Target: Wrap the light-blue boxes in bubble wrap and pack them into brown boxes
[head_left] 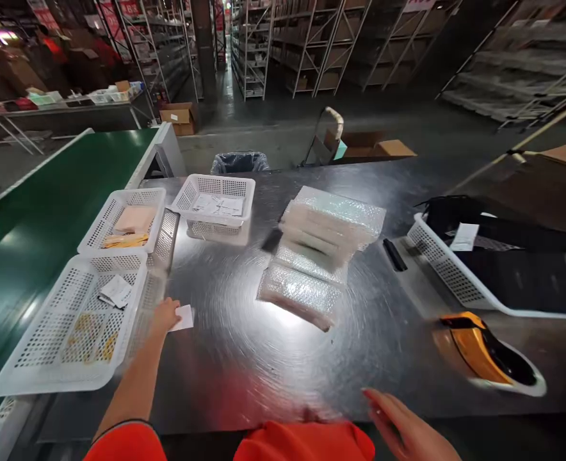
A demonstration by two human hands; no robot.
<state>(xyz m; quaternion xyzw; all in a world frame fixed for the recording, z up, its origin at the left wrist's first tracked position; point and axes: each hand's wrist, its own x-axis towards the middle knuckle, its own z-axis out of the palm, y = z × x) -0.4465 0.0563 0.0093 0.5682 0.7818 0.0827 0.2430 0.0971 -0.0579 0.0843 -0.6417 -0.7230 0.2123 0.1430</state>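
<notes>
My left hand reaches across the metal table, its fingers closed on a small white paper slip at the table surface. Just left of it is a white perforated basket with folded papers and yellowish rubber bands inside. My right hand, slightly blurred, is low at the table's front edge. Its fingers are stretched out, and I see nothing in them. Beyond both hands, several bubble-wrapped packages lie overlapping in the middle of the table.
Two more white baskets, one with beige pieces and one with papers, stand at the back left. On the right are a black bar, an orange-and-black device and a basket of black items. A green conveyor belt runs along the left.
</notes>
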